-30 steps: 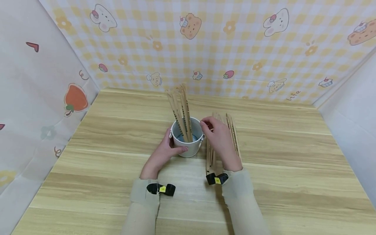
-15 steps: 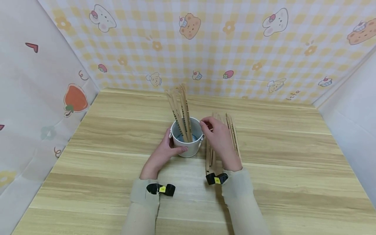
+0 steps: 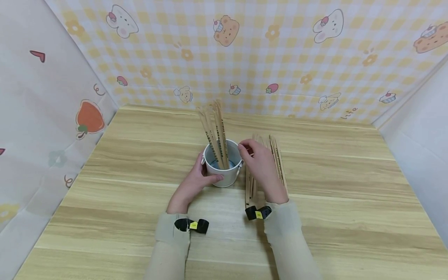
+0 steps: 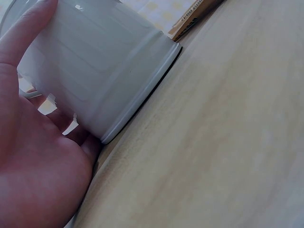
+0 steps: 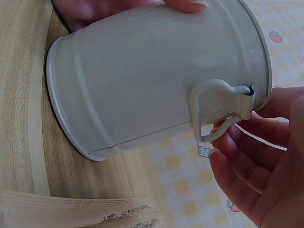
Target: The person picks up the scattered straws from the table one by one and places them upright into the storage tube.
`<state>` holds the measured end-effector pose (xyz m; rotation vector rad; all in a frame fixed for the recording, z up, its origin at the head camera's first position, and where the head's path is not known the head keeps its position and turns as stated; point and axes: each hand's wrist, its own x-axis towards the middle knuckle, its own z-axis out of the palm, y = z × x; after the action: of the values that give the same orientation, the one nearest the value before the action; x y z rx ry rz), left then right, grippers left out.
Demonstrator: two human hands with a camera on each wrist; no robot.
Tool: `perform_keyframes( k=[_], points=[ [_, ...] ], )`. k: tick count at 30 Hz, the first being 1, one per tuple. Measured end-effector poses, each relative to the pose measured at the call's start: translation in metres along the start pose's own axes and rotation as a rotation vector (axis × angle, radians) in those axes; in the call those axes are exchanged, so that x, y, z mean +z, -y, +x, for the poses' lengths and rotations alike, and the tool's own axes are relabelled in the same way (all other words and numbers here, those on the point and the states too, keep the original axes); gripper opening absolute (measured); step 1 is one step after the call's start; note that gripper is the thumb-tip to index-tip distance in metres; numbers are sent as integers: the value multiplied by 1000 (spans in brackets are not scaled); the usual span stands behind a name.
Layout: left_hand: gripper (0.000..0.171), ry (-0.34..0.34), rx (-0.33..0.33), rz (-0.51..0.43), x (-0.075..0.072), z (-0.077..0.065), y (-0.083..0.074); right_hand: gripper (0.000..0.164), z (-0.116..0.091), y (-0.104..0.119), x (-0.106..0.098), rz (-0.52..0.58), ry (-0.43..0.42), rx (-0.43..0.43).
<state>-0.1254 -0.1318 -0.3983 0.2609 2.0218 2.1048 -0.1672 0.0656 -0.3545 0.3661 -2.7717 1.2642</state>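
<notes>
A small white metal bucket [image 3: 229, 180] stands upright on the wooden table, with several paper-wrapped straws [image 3: 214, 142] leaning inside it toward the back left. My left hand [image 3: 195, 182] grips the bucket's left side, thumb across the front. In the left wrist view the bucket wall [image 4: 90, 57] sits inside the curve of that hand. On the other side, my right hand [image 3: 261, 165] holds the rim, thumb at the edge and fingers curled below. The right wrist view shows its fingers [image 5: 247, 159] around a side handle loop [image 5: 194, 111] of the bucket.
More wrapped straws [image 3: 250, 190] lie on the table [image 3: 140, 217] right of the bucket, partly under my right hand and wrist. A further bundle [image 3: 279, 161] lies just past that hand. Patterned cloth [image 3: 252, 50] hangs along the table's back and left edges.
</notes>
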Motion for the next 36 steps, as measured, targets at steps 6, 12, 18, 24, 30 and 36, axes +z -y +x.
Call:
perform_keyframes(
  k=[6,12,18,24,30,36],
  points=[
    [91,0,4,4,0,0,-1,28,1,0,0,9,2,-2],
    [92,3,-4,3,0,0,-1,29,0,0,0,10,17,12],
    [92,6,3,3,-5,6,19,29,0,0,0,15,14,6],
    [91,7,21,12,-7,8,26,28,1,-1,0,11,7,5],
    [90,8,8,1,-6,7,20,27,1,-2,0,17,-11,-11],
    [91,7,5,-6,-1,2,3,28,1,-11,-8,12,-28,4]
  ],
)
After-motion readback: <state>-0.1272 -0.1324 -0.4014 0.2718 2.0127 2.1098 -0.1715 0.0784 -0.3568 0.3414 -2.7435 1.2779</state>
